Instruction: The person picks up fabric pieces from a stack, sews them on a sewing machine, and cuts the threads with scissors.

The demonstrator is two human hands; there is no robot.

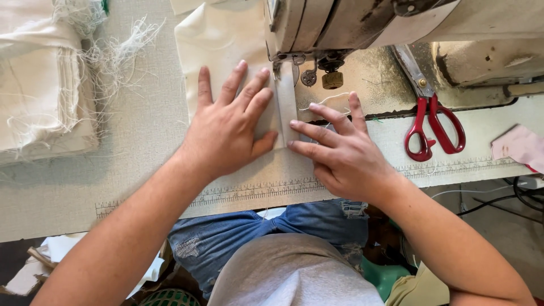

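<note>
Nearest me, my left hand (226,133) lies flat, fingers spread wide, on the cream woven cloth panel (218,42). My right hand (340,153) presses its folded strip (286,102) with extended fingertips, just below the worn beige sewing machine's (396,22) presser foot (309,76). Red-handled scissors (433,127) rest nearby.

A pale grey woven-topped bench (130,141) fills the frame's upper half, a printed ruler strip (255,190) along its near edge; dim grey floor (504,221) shows lower right
</note>
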